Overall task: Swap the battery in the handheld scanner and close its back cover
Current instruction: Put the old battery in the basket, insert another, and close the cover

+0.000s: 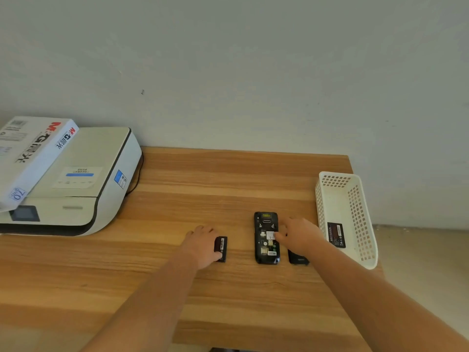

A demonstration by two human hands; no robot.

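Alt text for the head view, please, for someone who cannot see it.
A handheld scanner lies back up on a wooden table, its battery bay open and empty. The right hand reaches over it, its back cover alongside; the left hand rests on a battery. Another battery sits in a white basket; a printer stands at left.

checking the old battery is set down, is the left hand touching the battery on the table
Touching. The head view shows the left hand lying over the battery, its thumb pressed along the near edge with no gap visible.
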